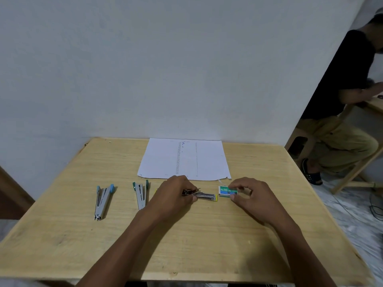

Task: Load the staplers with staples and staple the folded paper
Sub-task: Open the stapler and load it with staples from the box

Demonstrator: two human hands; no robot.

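A yellow-tipped stapler [206, 196] lies on its side on the wooden table [186, 235], and my left hand [174, 194] grips its left end. My right hand [251, 194] pinches a small green staple box [227, 191] marked "No 10" between thumb and fingers, just right of that stapler. Two more staplers lie opened out to the left: a blue-tipped stapler [102, 200] and a teal-tipped stapler [141, 193]. A white printed sheet of paper [184, 159] lies flat behind my hands, against the wall.
The table stands against a white wall [165, 69]. At the right, another person [342, 112] sits on a stool at a second wooden table [375, 104]. Cables lie on the tiled floor at the far right.
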